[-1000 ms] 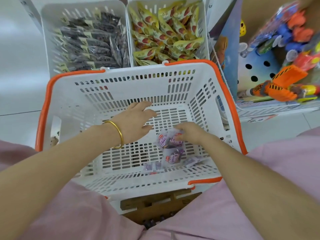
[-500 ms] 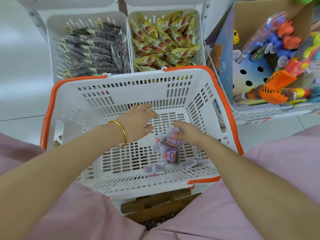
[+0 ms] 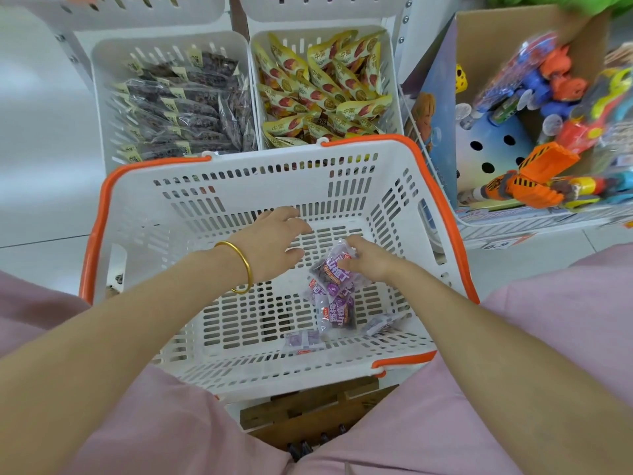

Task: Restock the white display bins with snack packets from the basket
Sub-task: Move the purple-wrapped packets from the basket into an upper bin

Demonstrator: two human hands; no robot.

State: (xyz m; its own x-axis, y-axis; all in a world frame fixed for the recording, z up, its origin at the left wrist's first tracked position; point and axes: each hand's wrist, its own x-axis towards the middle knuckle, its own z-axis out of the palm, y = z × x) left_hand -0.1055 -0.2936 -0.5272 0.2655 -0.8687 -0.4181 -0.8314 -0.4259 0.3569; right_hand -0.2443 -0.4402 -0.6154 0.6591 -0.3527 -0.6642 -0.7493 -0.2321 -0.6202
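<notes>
Inside the basket (image 3: 239,186), the right hand (image 3: 368,262) pinches a purple packet (image 3: 330,274); at its 9 o'clock, the left hand (image 3: 274,243) spreads loose, empty fingers (image 3: 295,228).

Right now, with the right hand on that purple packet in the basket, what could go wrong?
1. The right hand pinches the top purple packet by one edge; it could slip, or drag the packets beneath it.
2. Two small packets lie flat by the near wall of the basket, easily missed.
3. Both bins in view hold other snacks, so misfiling is possible.
</notes>
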